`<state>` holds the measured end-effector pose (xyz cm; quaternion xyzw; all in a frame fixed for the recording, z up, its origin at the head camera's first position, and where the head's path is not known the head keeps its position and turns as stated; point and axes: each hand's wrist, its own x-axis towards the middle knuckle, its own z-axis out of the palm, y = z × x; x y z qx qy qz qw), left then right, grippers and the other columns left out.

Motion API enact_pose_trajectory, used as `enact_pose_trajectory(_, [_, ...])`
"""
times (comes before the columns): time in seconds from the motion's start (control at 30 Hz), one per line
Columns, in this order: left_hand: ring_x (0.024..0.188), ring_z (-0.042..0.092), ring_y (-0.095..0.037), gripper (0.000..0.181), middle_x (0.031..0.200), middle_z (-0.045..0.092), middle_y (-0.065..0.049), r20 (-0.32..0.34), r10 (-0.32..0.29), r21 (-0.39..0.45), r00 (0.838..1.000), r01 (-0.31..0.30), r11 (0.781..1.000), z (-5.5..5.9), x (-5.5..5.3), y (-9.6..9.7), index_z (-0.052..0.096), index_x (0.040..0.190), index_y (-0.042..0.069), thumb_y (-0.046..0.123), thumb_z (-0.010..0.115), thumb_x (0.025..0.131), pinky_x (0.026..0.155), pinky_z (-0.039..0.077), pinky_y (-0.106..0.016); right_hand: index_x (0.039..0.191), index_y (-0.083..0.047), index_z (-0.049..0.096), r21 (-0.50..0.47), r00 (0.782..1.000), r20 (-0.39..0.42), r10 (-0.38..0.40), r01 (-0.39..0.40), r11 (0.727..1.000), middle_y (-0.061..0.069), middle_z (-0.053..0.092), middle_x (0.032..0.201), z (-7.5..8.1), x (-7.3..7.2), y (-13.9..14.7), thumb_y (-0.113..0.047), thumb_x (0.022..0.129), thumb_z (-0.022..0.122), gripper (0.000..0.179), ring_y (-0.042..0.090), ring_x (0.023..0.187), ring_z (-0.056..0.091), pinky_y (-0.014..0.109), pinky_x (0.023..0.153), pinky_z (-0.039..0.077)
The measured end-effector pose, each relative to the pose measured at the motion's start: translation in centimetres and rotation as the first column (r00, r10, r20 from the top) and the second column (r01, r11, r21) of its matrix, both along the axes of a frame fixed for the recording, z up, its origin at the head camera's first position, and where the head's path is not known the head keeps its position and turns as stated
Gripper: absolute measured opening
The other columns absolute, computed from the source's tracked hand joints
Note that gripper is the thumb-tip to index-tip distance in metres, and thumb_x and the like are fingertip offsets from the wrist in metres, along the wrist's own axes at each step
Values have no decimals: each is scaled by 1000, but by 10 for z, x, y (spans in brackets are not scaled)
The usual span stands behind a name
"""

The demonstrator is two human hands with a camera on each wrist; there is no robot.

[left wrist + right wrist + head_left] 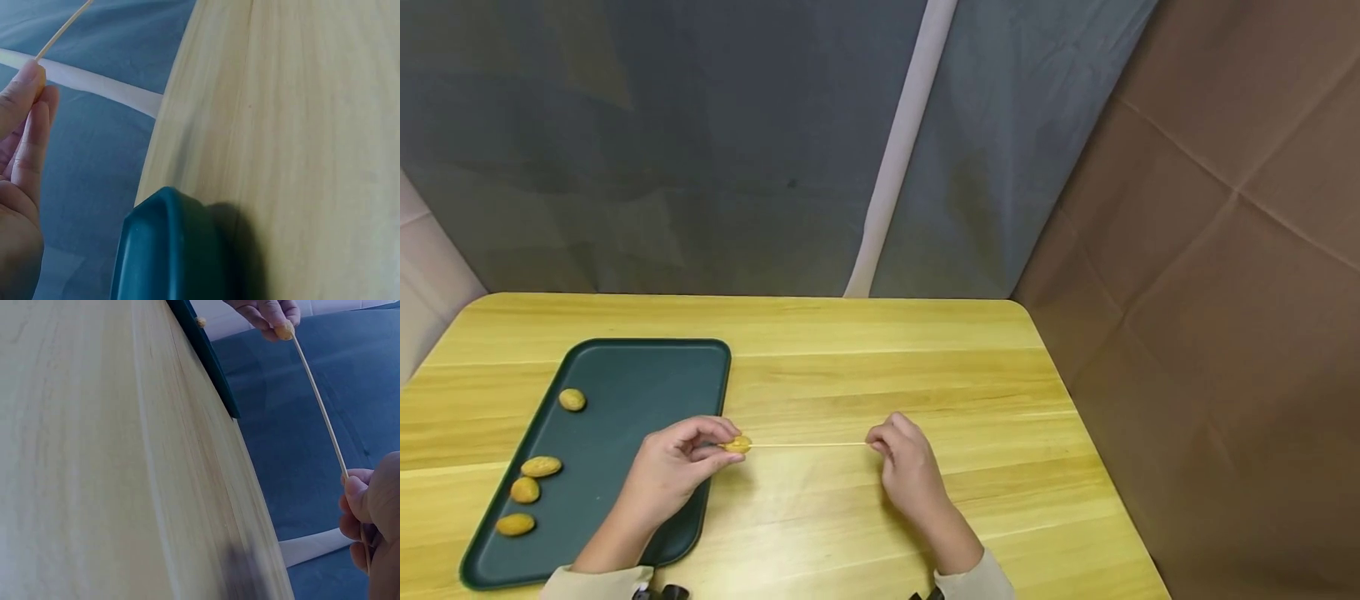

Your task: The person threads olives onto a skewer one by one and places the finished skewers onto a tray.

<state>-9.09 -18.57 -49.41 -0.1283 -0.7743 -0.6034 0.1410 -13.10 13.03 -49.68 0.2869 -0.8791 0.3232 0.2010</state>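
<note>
My left hand (670, 467) pinches a small yellow-brown oval fruit (738, 444) between thumb and fingers, above the tray's right edge. A thin wooden skewer (808, 444) runs level from that fruit to my right hand (912, 467), which grips it over the bare wood. In the right wrist view the skewer (322, 406) meets the end of the fruit (285, 330), and its other end passes through the curled right fingers (357, 497). How deep the tip sits in the fruit is hidden. The left wrist view shows the fruit mostly covered by the thumb (24, 84).
A dark green tray (647, 383) lies on the left of the wooden table (1000, 375). Several more yellow-brown fruits, among them one near the top (572, 400) and one near the bottom (516, 524), lie along its left side. Grey and brown cloth surrounds the table.
</note>
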Motion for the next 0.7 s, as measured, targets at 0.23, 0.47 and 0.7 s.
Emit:
enact_pose_trajectory(0.23, [77, 74, -12, 25, 102, 71, 8, 21, -10, -15, 1000, 11, 1000, 1, 3, 1, 72, 92, 2, -15, 81, 75, 67, 60, -26, 87, -7, 73, -5, 999, 32, 7, -6, 1000, -4, 55, 80, 0, 2, -1, 9, 86, 73, 16, 9, 75, 58, 19, 71, 53])
enact_pose_trajectory(0.47, [79, 74, -10, 26, 100, 73, 2, 14, -36, 11, 999, 36, 999, 2, 4, 5, 73, 91, 1, -16, 81, 74, 68, 60, -26, 88, -5, 71, 21, 999, -12, 30, -29, 999, -2, 60, 83, 2, 1, 0, 14, 83, 73, 20, 13, 80, 63, 21, 75, 54])
enact_pose_trajectory(0.7, [81, 74, -10, 25, 102, 74, 1, 13, -74, 40, 997, 73, 996, 3, 4, 10, 73, 93, -1, -16, 81, 75, 69, 60, -24, 89, -8, 65, 48, 998, -24, 62, -61, 997, 1, 64, 88, 3, 0, 3, 7, 88, 69, 15, 16, 86, 61, 30, 76, 51])
